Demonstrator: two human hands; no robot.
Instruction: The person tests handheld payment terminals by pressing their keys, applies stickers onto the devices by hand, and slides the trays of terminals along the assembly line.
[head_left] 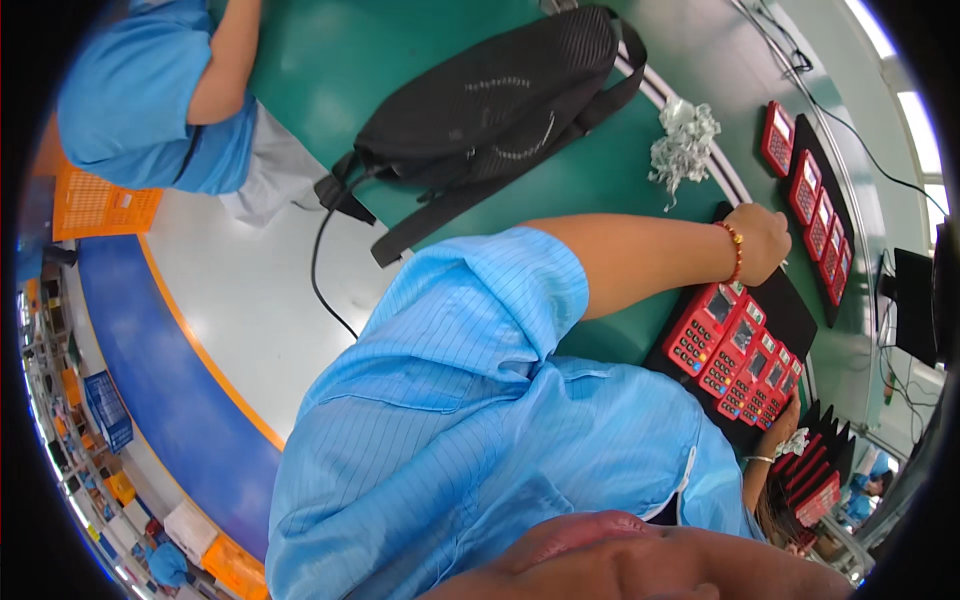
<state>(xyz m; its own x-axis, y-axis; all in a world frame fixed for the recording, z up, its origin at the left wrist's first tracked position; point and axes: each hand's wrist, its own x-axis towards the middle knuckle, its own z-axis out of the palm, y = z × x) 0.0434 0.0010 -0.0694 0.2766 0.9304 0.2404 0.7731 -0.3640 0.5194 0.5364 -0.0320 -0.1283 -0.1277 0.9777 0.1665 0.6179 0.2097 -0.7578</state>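
Observation:
Several red card payment terminals with small screens and keypads lie in a row on a black tray. My left hand, with a beaded bracelet at its wrist, is closed at the tray's far left end, just above the first terminal. A small white bit shows by its fingers, but what they hold is hidden. At the row's other end, my right hand, with a pale bangle, grips the tray's edge beside the last terminal. Its fingers show only in part.
A black bag lies on the green table, near crumpled whitish wrapping. More red terminals lie in a second black tray beyond. Black trays stand stacked at lower right. A person in blue sits at upper left.

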